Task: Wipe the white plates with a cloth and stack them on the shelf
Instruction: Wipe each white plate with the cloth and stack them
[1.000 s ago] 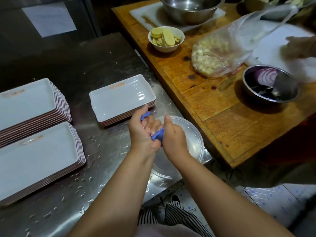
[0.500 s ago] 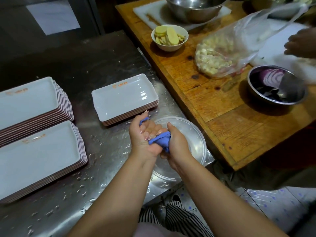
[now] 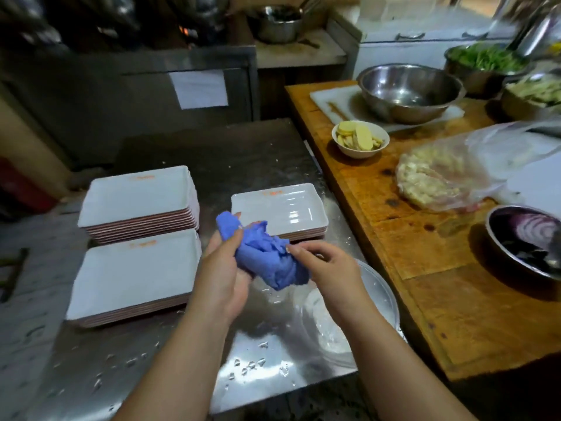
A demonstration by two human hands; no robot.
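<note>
A crumpled blue cloth (image 3: pixel 264 256) hangs between both hands above the wet steel counter (image 3: pixel 145 357). My left hand (image 3: pixel 223 278) grips its left side, with a corner draped over the fingers. My right hand (image 3: pixel 329 268) pinches its right edge with the fingertips. White rectangular plates stand in three stacks: a tall far-left stack (image 3: pixel 136 199), a near-left stack (image 3: pixel 130 275), and a low stack (image 3: pixel 282 208) just behind the cloth.
A clear round bowl (image 3: pixel 373 302) sits under my right forearm at the counter's right edge. The wooden table (image 3: pixel 425 256) on the right carries a steel bowl with red onion (image 3: pixel 525 241), a plastic bag of food (image 3: pixel 449 177), a small bowl of slices (image 3: pixel 359 138) and large steel bowls (image 3: pixel 409 89).
The cloth was wrung tight between both fists; now it is loosened and spread out, and my hands have moved apart. The view has tilted up, showing more of the kitchen.
</note>
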